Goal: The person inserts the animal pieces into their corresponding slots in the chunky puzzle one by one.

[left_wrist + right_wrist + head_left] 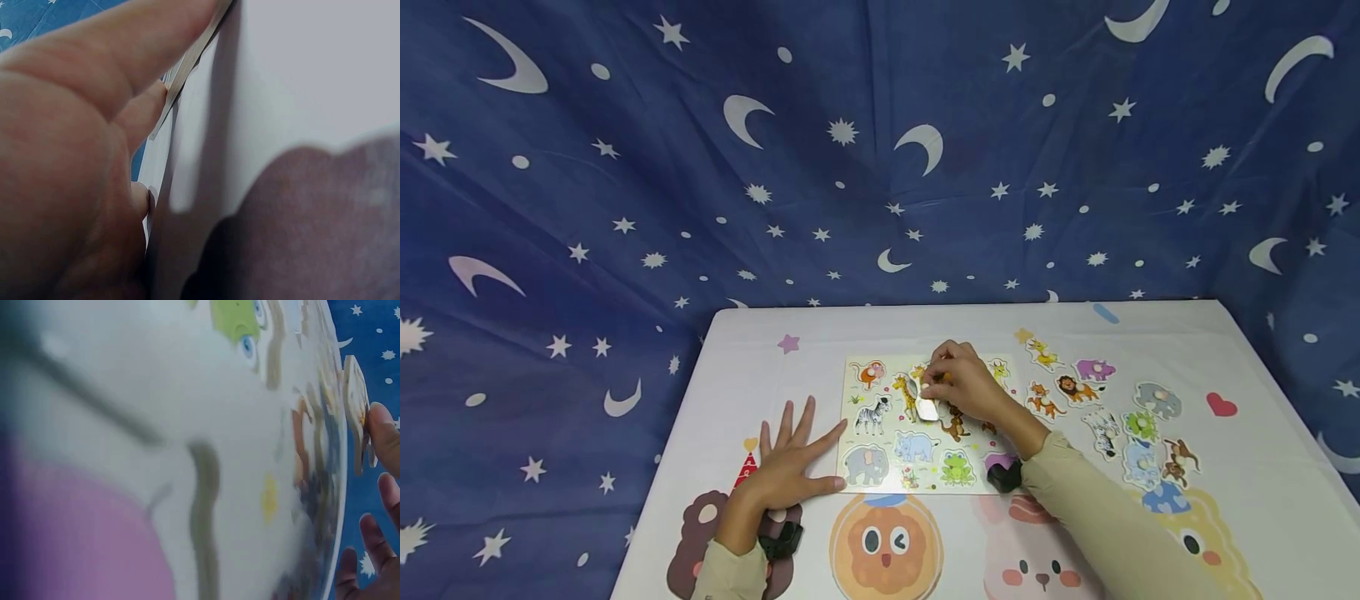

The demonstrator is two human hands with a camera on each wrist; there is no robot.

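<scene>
Left hand (pixel 790 462) flat on counter (pixel 1240 500), fingers spread, thumb tip touching puzzle board (pixel 891 479) left edge. Right hand (pixel 966 387) over board's upper middle, pinching an animal piece (pixel 922 398), tilted on edge, long axis roughly upright.

A: Where is there room on the counter (pixel 1240 367)?

B: The back strip and far left lie open. Loose animal pieces (pixel 1138 425) crowd the right, and the puzzle board (pixel 902 462) fills the middle.
</scene>
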